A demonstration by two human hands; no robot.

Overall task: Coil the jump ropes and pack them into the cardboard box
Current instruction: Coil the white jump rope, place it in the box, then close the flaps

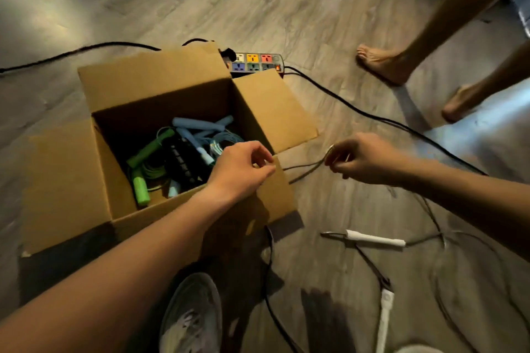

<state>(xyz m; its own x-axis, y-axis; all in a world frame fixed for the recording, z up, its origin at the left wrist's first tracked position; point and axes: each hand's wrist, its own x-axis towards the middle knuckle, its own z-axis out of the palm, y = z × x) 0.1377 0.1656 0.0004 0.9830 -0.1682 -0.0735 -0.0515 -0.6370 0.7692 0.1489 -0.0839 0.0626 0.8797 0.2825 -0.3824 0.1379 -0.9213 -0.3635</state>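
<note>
The right hand's (364,159) grip is pinched on a thin grey rope (307,166); the left hand's (241,169) fingers close on the same rope above the cardboard box (160,86). Its two white handles (375,239) lie on the floor (329,8). Inside the box: two green handles (140,189), several blue ones (198,125).

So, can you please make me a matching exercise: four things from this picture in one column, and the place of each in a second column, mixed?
Things:
1. green rope
2. white handle
3. power strip
4. right hand

Places:
A. on the floor, behind the box
B. inside the box
C. on the floor, right of the box
D. above the floor, pinching a thin cord

Pairs: 1-B, 2-C, 3-A, 4-D
</note>
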